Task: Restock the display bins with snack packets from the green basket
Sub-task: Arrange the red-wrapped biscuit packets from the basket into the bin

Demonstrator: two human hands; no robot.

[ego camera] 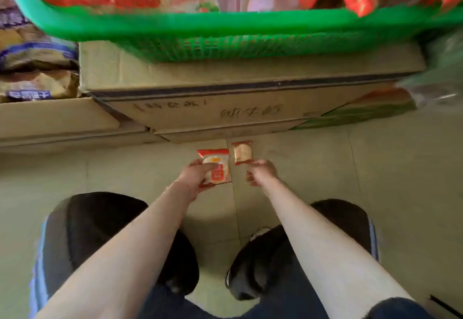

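Two packets down by the floor: one [216, 166] gripped in left hand [198, 177], other [242, 153] lying just past right hand [261, 172], fingers loosely curled, empty. Retrieval step, likely; next, pinch second packet, lift toward basket [175, 25] or bins.

We note even, bright light; heavy motion blur on the green basket [225, 25] along the top edge, wide-angle bending at the borders, soft shadows lower centre.

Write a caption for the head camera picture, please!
Left hand holds one snack packet; right hand reaches another on the floor.
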